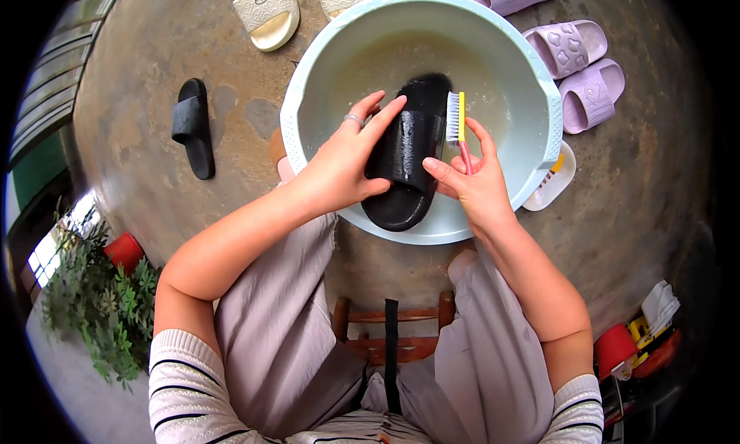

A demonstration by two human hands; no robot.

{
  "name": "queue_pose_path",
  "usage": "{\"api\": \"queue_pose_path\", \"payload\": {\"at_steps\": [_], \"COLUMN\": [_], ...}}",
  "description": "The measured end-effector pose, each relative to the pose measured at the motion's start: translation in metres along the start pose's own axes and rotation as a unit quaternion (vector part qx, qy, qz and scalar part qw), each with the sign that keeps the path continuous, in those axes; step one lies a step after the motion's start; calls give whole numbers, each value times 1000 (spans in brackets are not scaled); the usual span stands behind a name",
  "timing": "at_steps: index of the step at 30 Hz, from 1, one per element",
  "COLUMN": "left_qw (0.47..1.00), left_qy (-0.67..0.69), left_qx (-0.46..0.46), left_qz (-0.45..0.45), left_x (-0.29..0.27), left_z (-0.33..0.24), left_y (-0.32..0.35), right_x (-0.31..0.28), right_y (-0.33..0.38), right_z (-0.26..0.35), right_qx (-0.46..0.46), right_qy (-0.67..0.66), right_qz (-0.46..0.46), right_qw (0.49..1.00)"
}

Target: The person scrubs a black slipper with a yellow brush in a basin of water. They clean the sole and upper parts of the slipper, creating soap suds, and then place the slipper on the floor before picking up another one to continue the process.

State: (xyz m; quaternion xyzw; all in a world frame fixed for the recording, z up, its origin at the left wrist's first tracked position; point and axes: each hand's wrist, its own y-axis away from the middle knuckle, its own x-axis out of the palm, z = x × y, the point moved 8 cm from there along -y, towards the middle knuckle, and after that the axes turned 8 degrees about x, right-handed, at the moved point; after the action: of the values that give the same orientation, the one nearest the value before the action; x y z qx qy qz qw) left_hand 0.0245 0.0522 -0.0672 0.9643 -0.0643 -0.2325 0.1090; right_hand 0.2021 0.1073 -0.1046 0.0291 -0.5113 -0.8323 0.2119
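A black slipper (408, 147) (strap wet and glossy) is held aslant over the cloudy water of a pale blue basin (532, 120). Its left side is gripped by the left hand (343, 157), thumb at the strap's near edge. A yellow-and-red brush (462, 120), bristles facing the slipper's right side, is clasped in the right hand (479, 183).

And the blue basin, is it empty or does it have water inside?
Not empty: cloudy, brownish water shows in the basin beyond the black slipper.
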Motion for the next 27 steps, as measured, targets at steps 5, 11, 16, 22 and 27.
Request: {"api": "queue_pose_path", "payload": {"at_steps": [5,11,16,22,27], "left_qw": [963,936,939,959,956], "left_qy": [-245,-264,-242,-172,-193], "left_qx": [64,165,174,140,121], "left_qz": [-96,-162,-169,-174,-185], "left_x": [-10,-33,-27,-35,-47], "left_z": [-18,-28,-20,-7,-9], "left_y": [7,5,3,-2,-10], "right_x": [-4,24,17,15,29], "right_y": [4,44,17,12,25], "right_z": [9,33,32,22,37], "right_qx": [-51,-370,-413,-378,-406], "right_qy": [96,398,376,349,347], "right_qz": [-17,-11,-68,-65,-37], "right_qw": [994,839,827,855,845]}}
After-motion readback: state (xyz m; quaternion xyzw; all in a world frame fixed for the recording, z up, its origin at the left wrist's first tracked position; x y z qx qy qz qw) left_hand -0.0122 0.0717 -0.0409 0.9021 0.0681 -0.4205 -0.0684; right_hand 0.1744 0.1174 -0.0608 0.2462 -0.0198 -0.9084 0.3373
